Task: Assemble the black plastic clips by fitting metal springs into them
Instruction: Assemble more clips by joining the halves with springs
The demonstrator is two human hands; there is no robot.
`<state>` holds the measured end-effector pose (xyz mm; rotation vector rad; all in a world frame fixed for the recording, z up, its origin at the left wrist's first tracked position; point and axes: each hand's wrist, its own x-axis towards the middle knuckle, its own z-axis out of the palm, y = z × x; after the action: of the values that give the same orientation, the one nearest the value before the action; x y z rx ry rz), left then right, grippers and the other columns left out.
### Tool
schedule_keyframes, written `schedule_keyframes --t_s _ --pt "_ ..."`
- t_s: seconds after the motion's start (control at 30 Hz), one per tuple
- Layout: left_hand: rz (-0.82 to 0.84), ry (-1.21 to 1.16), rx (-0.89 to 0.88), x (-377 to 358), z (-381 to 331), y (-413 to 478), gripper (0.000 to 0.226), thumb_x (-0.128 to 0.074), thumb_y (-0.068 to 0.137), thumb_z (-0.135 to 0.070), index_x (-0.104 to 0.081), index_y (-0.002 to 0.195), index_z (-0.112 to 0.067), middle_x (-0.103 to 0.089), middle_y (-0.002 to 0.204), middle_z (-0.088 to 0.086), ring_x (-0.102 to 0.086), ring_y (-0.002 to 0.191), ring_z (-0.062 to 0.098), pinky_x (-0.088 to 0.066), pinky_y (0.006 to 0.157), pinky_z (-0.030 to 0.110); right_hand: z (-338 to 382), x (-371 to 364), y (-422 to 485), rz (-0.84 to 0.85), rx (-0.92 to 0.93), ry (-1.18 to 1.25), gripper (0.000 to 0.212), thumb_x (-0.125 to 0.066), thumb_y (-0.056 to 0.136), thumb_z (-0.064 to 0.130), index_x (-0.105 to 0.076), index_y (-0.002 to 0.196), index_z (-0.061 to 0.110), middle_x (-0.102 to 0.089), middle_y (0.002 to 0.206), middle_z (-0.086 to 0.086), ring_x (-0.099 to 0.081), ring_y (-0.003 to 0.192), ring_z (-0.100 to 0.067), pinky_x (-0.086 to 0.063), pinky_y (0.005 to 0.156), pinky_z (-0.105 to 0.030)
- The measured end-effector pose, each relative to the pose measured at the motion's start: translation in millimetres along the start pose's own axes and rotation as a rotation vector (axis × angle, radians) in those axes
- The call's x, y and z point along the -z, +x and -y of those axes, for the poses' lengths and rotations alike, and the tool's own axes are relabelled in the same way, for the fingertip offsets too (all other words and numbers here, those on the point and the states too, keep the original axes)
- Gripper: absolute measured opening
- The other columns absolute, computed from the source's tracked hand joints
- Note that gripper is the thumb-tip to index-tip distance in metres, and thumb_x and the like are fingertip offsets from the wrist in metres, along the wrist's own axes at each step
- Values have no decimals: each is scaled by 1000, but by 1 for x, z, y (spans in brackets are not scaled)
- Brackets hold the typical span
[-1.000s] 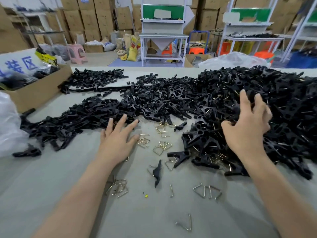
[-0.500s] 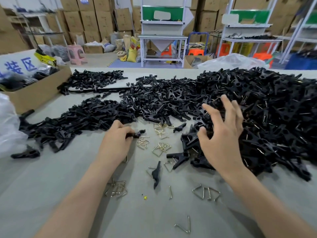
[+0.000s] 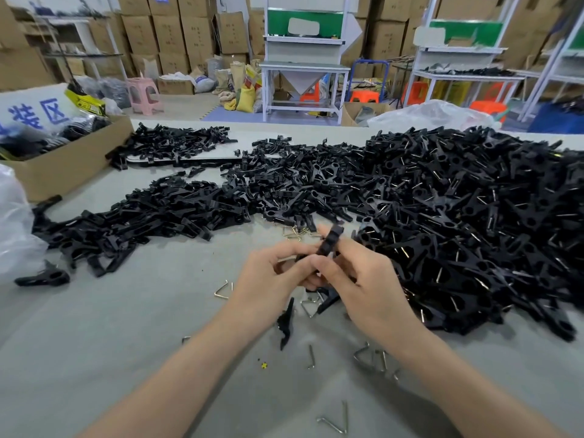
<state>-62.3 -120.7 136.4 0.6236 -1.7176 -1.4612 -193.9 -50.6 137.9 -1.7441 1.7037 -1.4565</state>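
Note:
My left hand (image 3: 268, 282) and my right hand (image 3: 363, 279) meet above the grey table (image 3: 132, 327), both pinching black clip pieces (image 3: 328, 243) held together between the fingertips. Whether a spring sits in them is hidden by my fingers. A big heap of black clips with springs (image 3: 458, 222) lies to the right. A flatter spread of black clip halves (image 3: 164, 213) stretches to the left. Loose metal springs (image 3: 335, 422) lie scattered on the table near me, with one more clip half (image 3: 286, 322) below my hands.
A cardboard box (image 3: 66, 162) stands at the far left, with a white plastic bag (image 3: 15, 235) in front of it. Another clear bag (image 3: 429, 116) lies beyond the heap. Shelving, stools and stacked cartons fill the room behind the table.
Both hands left the piles and came together at the table's middle. The left one picked up a black piece, the right one took one from the heap, and they now hold the pieces together.

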Motion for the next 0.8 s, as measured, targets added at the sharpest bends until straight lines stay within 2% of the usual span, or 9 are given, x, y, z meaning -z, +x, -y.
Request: schedule_keyframes --t_s 0.03,0.07,0.13,0.23,0.3,0.43,0.53,0.6,0.8 --pt "1 -54 29 -3 0 -1 9 -65 84 -10 -72 83 -16 -71 67 -3 -65 59 6 -53 61 16 1 1 0 -26 22 0 14 -61 90 25 -66 104 27 -66 75 18 -62 65 0 -44 61 -9" --pt "-3 -76 43 -3 0 -1 9 -64 84 -8 -72 83 -14 -71 67 -3 -65 59 6 -52 60 16 1 2 1 -45 19 13 12 -63 89 24 -67 96 32 -66 79 19 -60 65 -3 -44 60 -10" --pt "-8 -92 46 -1 -1 0 8 -64 84 -6 -71 81 -10 -69 65 -2 -64 57 7 -52 60 16 1 2 1 -47 -51 95 12 -67 86 26 -68 94 35 -68 81 18 -60 65 -8 -49 60 -18" --pt "-13 -98 46 1 -2 1 7 -65 84 -6 -71 79 -7 -66 65 -1 -63 56 8 -51 59 17 1 2 2 -18 -141 285 25 -65 80 36 -71 100 23 -69 71 6 -59 59 -7 -45 54 -15" --pt "-14 -95 64 0 -1 2 8 -65 84 -6 -71 79 -5 -67 67 1 -62 56 9 -52 58 18 0 2 2 -2 -159 391 31 -62 77 36 -69 97 13 -66 65 2 -58 57 -5 -44 52 -14" --pt "-116 -92 111 2 2 3 13 -66 85 -14 -70 80 -4 -69 64 3 -65 57 10 -53 60 19 -1 4 4 -118 -246 566 25 -63 79 30 -66 90 8 -72 79 -4 -58 58 -8 -50 55 -19" --pt "-198 -270 176 9 1 7 12 -67 78 -14 -68 83 -3 -72 73 8 -67 60 12 -55 61 19 -8 10 9 -223 -315 534 10 -64 87 16 -67 86 6 -72 77 -3 -57 57 -7 -51 59 -19" --pt "-213 -432 246 10 0 10 7 -65 79 -8 -63 83 -2 -72 77 13 -69 62 14 -55 59 19 -10 11 11 -233 -344 512 8 -63 89 10 -70 85 9 -71 74 -2 -56 57 -6 -51 60 -19" --pt "-185 -639 331 7 -3 9 5 -58 86 2 -58 85 -3 -70 71 11 -70 61 15 -56 57 18 -4 5 5 -57 -302 478 17 -57 91 5 -72 97 11 -71 75 -4 -59 60 -10 -50 58 -20"
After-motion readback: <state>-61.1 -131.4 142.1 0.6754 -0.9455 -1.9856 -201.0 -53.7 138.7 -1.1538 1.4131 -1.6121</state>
